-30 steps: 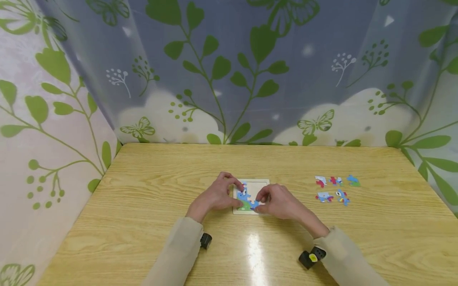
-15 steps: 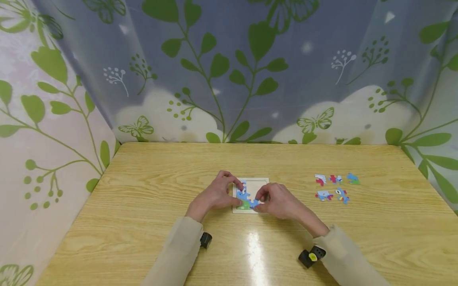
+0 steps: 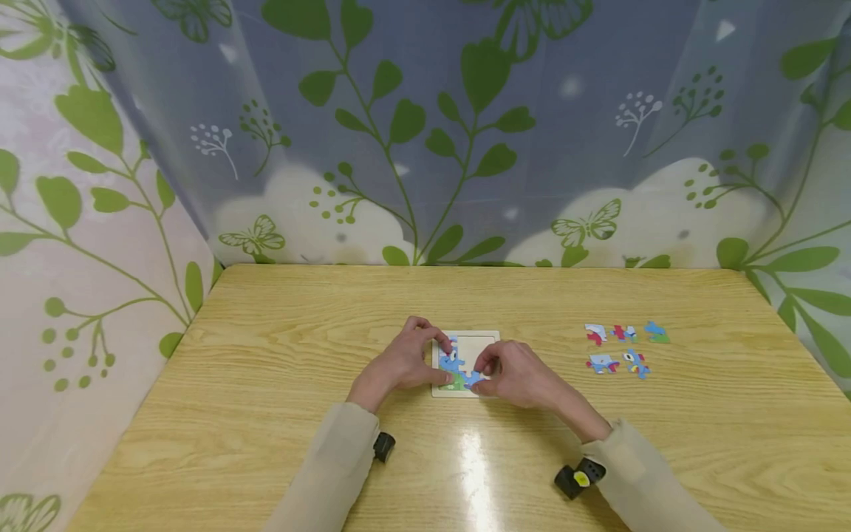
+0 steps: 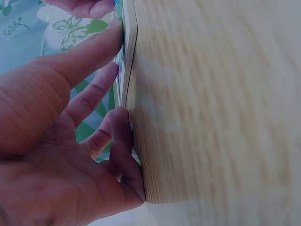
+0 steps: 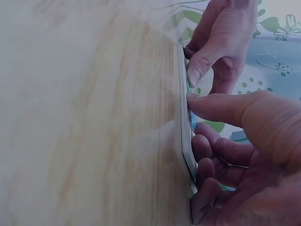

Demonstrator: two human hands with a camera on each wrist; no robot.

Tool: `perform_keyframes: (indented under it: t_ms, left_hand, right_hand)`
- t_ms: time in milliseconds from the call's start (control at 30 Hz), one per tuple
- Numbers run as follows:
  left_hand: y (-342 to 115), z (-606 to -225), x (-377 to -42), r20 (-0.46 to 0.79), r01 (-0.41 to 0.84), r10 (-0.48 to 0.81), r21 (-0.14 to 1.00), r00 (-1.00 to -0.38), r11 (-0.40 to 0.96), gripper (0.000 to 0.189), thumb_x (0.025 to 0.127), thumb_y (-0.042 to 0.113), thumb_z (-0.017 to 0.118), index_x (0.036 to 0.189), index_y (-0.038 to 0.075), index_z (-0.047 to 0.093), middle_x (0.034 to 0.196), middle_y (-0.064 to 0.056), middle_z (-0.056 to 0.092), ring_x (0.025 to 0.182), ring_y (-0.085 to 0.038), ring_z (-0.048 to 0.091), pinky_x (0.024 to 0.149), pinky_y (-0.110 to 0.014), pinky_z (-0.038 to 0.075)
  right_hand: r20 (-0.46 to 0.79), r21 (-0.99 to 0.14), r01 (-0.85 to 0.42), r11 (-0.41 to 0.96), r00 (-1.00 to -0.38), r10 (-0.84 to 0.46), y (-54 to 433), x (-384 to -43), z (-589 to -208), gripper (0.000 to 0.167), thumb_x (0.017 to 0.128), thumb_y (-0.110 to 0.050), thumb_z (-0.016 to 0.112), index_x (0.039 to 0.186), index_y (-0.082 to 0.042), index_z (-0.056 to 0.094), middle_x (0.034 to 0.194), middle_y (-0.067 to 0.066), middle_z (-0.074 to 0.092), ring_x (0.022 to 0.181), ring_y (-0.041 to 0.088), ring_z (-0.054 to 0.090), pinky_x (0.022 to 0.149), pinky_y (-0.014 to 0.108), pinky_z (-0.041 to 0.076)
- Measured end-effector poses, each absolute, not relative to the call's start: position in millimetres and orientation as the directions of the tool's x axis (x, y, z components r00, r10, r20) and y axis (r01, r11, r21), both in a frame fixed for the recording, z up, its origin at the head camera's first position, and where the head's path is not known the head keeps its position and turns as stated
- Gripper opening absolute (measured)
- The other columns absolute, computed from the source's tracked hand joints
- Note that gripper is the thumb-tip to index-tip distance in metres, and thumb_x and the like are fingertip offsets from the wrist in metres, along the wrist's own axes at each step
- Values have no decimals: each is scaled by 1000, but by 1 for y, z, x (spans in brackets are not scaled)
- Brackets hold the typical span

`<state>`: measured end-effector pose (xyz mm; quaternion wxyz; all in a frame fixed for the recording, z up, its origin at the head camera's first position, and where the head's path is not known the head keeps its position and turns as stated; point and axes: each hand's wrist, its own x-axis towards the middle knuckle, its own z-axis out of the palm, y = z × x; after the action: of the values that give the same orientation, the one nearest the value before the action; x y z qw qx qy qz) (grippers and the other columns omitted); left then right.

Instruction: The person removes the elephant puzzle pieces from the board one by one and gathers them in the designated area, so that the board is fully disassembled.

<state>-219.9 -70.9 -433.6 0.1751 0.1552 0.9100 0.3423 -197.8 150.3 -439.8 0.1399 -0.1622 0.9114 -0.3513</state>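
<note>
A small light wooden puzzle board (image 3: pixel 475 333) lies flat near the middle of the table, with joined pieces along its left side and bottom. My left hand (image 3: pixel 401 362) is at its left side, the thumb resting on a green puzzle piece (image 3: pixel 459 381) and the index finger on a blue piece with an eye (image 3: pixel 451 361). At the lower right my right hand (image 3: pixel 520 374) pinches a blue puzzle piece (image 3: pixel 473 378) low in the board. Both thumbs press at the near edge in the wrist views. The board's right side is partly hidden behind the right hand.
Several loose puzzle pieces (image 3: pixel 602 363) lie in two rows on the wooden table (image 3: pixel 286 318) to the right. A leaf-patterned curtain (image 3: pixel 425 148) hangs behind the table's far edge. Dark wrist cameras (image 3: pixel 383 447) sit at both cuffs.
The view shifts very slightly. Both hands stay nearly in place on the board, and the loose pieces have not moved.
</note>
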Motion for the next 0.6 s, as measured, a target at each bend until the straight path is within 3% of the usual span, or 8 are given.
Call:
perform_keyframes:
  t_ms: [200,600]
  left_hand:
    - [-70,-432,-220,-216,168,404,666,-889,726,31,84,22,86,108,20,67,145,-11,39,104,-26,51,97,-45,44]
    - [-71,-433,-220,-202,179,412,674,-888,716,30,84,21,86,107,18,67,142,-12,40,114,-29,50,101,-47,44]
  right_hand:
    - [-145,-681,-193,707,-910,-388,151,-198,-440,21,82,-17,85,93,-7,70,85,2,64,75,13,55,70,28,46]
    - [-140,-690,-197,697,-908,-395,151,-198,-441,21,82,-17,85,93,-7,70,83,1,64,74,12,55,67,27,46]
